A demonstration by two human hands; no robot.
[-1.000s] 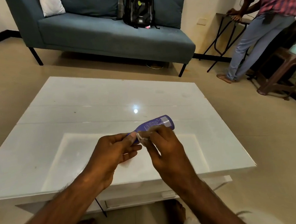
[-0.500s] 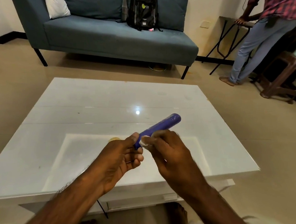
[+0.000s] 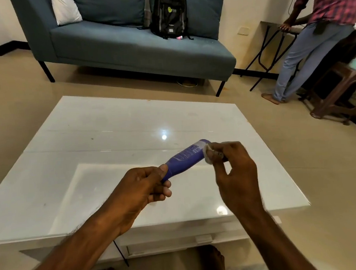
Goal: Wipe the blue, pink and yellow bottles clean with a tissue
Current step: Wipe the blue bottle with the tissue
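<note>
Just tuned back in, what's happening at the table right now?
A person is wiping a slim blue plastic bottle, held in the air above the glossy white table. The left hand grips the bottle by its narrow near end. The right hand pinches a small white tissue against the bottle's far end.

left hand [image 3: 141,190] — curled, gripping | right hand [image 3: 236,173] — raised, pinching

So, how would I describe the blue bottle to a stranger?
Above the white table, two hands meet. The left hand grips the blue bottle by its narrow end. Its blue body with white print sets it apart from the white tissue pinched in the right hand.
</note>
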